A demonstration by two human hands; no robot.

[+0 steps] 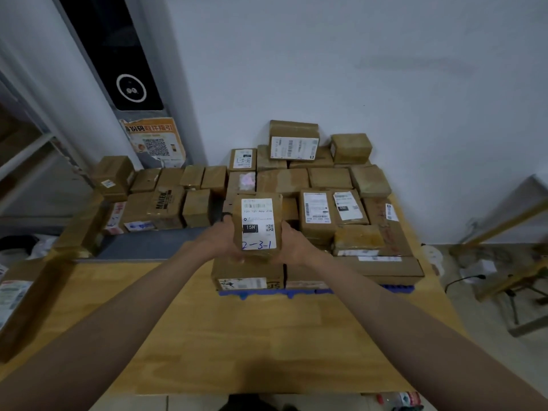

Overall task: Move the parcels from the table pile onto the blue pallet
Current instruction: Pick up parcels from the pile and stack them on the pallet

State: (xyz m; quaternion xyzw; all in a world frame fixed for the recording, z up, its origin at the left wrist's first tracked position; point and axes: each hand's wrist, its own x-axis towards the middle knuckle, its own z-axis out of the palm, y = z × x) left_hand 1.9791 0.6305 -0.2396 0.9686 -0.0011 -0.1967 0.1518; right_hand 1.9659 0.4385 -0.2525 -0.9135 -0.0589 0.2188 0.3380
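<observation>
**Labelled parcel held in both hands above the stacked pallet**

Much is lying out of sight. The blue pallet point(397, 289) is showing only as a thin blue edge at about 5 o'clock from the held parcel, the rest being buried under brown cartons. The fingertips of both hands are disappearing behind and under the parcel, so how far they are wrapping round its back is impossible to tell. The large carton point(20, 304) at 8 o'clock is being cut off by the frame's left edge, and most printing on the labels is too blurred to read.

The small brown parcel point(257, 225) is sitting at the centre of the view, tilted with its white label facing the camera; "15H" and a handwritten "2-3-1" are legible. The left hand point(221, 237) is gripping its left edge, thumb lying against the side with a dark ring showing near the top corner. The right hand point(295, 243) is gripping the right edge, thumb pressing on the side. The fingers of both are curling round the parcel's lower edges, so it is lying between the two palms, above the front carton point(247, 275) on the pallet.

The pallet stack point(329, 185) is rising towards 12 and 2 o'clock against the white wall. A second group of parcels point(166, 200) is lying at 10 o'clock. The wooden table point(255, 345) is spreading out at 6 o'clock beneath the forearms
</observation>
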